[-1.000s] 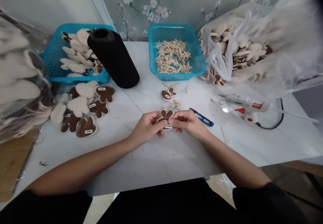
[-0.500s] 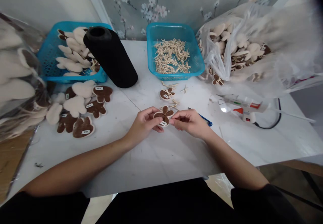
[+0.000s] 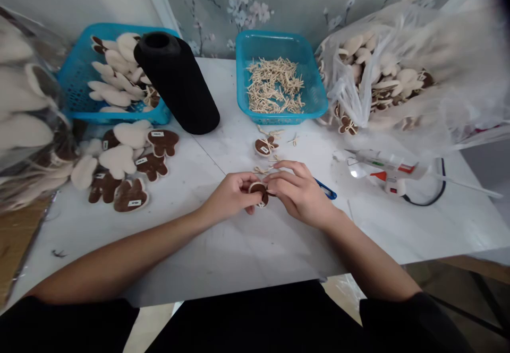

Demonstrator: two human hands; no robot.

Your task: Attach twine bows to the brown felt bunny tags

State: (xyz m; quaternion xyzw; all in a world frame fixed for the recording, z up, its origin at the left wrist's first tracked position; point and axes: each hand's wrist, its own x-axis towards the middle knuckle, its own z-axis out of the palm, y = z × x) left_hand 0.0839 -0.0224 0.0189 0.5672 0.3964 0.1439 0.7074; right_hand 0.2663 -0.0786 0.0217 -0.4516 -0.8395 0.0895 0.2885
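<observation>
My left hand point(image 3: 235, 194) is closed on a small brown plush bunny-head patch point(image 3: 258, 188) with a cream edge, the thumb pressed across its face. The patch's white label is mostly covered. My right hand point(image 3: 297, 188) curls over the patch's right side, fingertips touching it, and hides that part. Its upper fingers extend toward a cream string bow point(image 3: 262, 170) on the table just behind the patch. Farther back lies another brown bunny patch point(image 3: 263, 147) with a label and a bow on it. A blue-handled tool point(image 3: 325, 189) lies partly behind my right hand.
Cream bows fill a blue basket point(image 3: 322, 103). Left are loose plush pieces point(image 3: 131, 196), a second blue basket point(image 3: 115, 115) of plush pieces and a black cylinder point(image 3: 183, 87). Right are a plastic bag point(image 3: 398, 125) of pieces and a glue gun point(image 3: 394, 170) with its cord.
The patch has turned and tilted in my left hand, and its ears are now covered. My right hand has moved from a fingertip pinch to reaching over the patch, upper fingers lifted.
</observation>
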